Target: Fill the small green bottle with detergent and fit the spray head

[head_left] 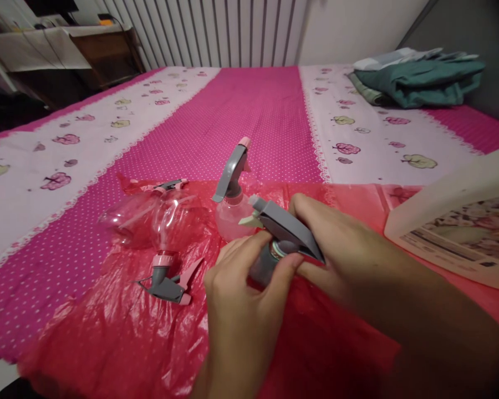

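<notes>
Spray bottle (289,224) in both hands, centre frame, above the red sheet (120,327). Count: 4 bottles total. 1 held, 1 upright (229,221), 2 lying down. Also 1 jug, 1 pile of clothes.

Held one: grey head, pale green trigger, grey nozzle, greenish band at the neck. Tilted, nozzle toward upper left. Below the neck a small dark patch of body shows; the rest is behind the left hand (241,282), so can't tell the fill.

Grip: left fingers wrapped round the body just under the neck, thumb across the near side. Right hand (330,238) has its fingers closed on the back of the grey head. Both gripping the same bottle.

Upright one is just behind it: grey head, pink nozzle tip, pink liquid inside. The held bottle and left hand cover its lower right.

Lying pair at left on the sheet, both clear: near bottle (168,224) has its grey and pink head toward the camera, far bottle (128,219) is partly hidden by it.

Jug (453,221) at right, printed label, cut by the frame edge. Right forearm passes in front of the sheet. Sheet lies on the bed (253,116); green and white clothes (419,80) piled at its far right.
</notes>
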Available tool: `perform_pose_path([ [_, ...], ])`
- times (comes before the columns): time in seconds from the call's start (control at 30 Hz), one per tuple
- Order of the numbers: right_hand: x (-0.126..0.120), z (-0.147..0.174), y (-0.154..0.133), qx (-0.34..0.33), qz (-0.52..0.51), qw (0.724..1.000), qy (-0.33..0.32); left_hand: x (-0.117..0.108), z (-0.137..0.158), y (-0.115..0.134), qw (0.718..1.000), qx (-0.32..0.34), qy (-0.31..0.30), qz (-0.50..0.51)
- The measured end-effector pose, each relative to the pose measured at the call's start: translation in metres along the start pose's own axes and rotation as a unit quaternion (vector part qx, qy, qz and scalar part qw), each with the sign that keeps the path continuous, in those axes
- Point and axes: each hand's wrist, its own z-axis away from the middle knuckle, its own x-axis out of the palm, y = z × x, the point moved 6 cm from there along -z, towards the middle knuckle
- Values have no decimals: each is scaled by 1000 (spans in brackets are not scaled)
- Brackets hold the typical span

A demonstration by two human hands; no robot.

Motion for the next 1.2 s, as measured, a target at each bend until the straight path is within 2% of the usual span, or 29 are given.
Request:
perform_pose_path([
  [0.17,-5,9,5,-21,-39,999,-22,2,3,9,995,87,28,-46],
  [0.27,-14,14,2,-68,-48,996,-15,5,3,12,990,118,35,-63],
  [0.37,-23,15,-2,-113,-21,993,-6,6,3,12,990,121,35,-61],
  [0.5,-33,13,-1,-107,10,994,23,5,1,6,995,93,25,-33],
  [0.67,-33,11,-8,-127,15,991,24,6,-5,2,995,86,-47,16],
  [0.77,-30,10,-9,-124,-4,992,11,6,-10,0,991,59,-104,60],
  [0.87,-31,8,-7,-119,0,993,27,8,-15,-3,984,24,-149,92],
  [1.03,-34,9,0,-87,0,993,80,11,-17,-9,974,-15,-193,114],
  [1.2,-30,10,-5,-90,40,992,75,11,-19,-14,963,-11,-226,148],
])
